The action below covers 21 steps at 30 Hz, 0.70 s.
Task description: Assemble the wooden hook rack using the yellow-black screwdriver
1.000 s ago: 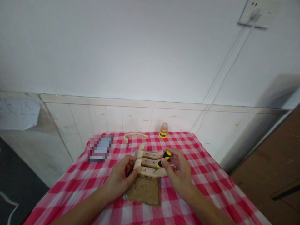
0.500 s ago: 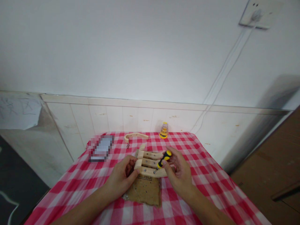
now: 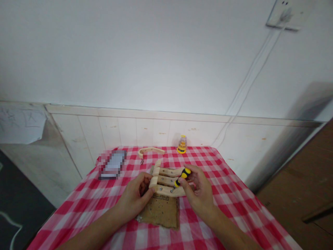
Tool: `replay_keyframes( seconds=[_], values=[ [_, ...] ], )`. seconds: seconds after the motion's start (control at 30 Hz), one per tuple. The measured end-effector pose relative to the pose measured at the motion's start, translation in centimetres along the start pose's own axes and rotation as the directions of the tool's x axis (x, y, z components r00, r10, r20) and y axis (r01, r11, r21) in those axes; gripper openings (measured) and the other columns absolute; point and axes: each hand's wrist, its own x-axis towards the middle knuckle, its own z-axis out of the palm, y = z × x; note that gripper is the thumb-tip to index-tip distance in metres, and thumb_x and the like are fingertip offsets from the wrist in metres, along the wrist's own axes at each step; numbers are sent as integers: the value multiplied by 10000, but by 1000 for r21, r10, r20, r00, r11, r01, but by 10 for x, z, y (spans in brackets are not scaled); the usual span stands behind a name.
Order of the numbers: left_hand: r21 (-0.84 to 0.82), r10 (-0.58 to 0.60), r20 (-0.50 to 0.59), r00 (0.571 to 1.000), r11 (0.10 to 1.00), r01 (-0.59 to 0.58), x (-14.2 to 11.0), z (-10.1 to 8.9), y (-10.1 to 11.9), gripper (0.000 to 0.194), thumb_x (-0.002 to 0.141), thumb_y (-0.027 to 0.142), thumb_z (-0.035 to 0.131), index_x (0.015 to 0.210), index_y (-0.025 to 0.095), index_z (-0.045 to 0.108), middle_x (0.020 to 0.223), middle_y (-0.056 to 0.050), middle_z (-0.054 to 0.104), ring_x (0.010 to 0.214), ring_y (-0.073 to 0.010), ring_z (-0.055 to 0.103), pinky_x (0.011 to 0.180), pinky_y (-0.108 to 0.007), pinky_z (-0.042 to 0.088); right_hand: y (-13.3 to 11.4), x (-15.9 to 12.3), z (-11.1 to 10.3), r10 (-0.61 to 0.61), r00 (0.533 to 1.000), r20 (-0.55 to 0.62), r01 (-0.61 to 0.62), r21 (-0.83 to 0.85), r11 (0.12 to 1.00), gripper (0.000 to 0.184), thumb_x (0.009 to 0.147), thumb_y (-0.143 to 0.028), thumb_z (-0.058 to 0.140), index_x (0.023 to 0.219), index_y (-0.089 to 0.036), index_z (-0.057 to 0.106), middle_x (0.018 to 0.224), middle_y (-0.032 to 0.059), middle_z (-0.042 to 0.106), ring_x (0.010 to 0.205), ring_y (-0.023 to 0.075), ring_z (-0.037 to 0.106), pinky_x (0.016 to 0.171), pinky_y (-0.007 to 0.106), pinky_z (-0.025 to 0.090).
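My right hand [image 3: 199, 189] is closed around a short yellow and black screwdriver [image 3: 182, 177]. The tool slants down to the left, its tip at the right-hand screw of the nearest wooden hook [image 3: 165, 190]. With thumb and fingers, my left hand [image 3: 136, 194] pinches the curved left end of that same hook. Behind it lie a middle wooden hook [image 3: 166, 180] and a far wooden hook [image 3: 169, 172], each with two dark screws or holes. All three rest across a brown cardboard piece [image 3: 163, 211] with printed lines and small holes.
A loose curved wooden hook [image 3: 152, 149] lies toward the back, with small dark screws [image 3: 142, 161] beside it. At the back stands a clear and yellow bit case [image 3: 182, 145]. A blurred phone-like slab [image 3: 113, 165] lies left on the checked tablecloth [image 3: 208, 159].
The screwdriver handle turns and tilts slightly in my right fingers, its tip staying at the same screw. My left hand keeps its hold on the hook.
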Motion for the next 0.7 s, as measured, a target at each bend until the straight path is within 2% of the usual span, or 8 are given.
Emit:
replay_keyframes(
  seconds=[0.4,0.6,0.7],
  values=[
    [-33,14,-36,999,999,-16,-1,-1,7,302,897,500,649,976,211,610,731,0,630,632,-153,554,555,-247,406,1,0,2,103,995,-19,-101,51,994,317,885,-378,750,1150,-251,629,923,58,729,772,209,731,616,316,610],
    [-14,0,-7,1000,1000,0,0,0,3,260,918,450,620,999,204,600,765,0,629,638,-151,538,582,-261,407,-1,2,1,108,994,-33,-106,60,993,305,873,-373,763,1111,-243,622,906,47,711,752,196,721,588,295,603],
    [-17,-1,-2,1000,1000,1,0,0,0,250,921,435,620,1012,203,600,774,-4,633,652,-155,545,590,-264,412,-3,3,1,123,992,-22,-120,104,987,309,871,-372,766,1107,-244,615,956,53,711,785,200,734,628,316,626]
  ],
)
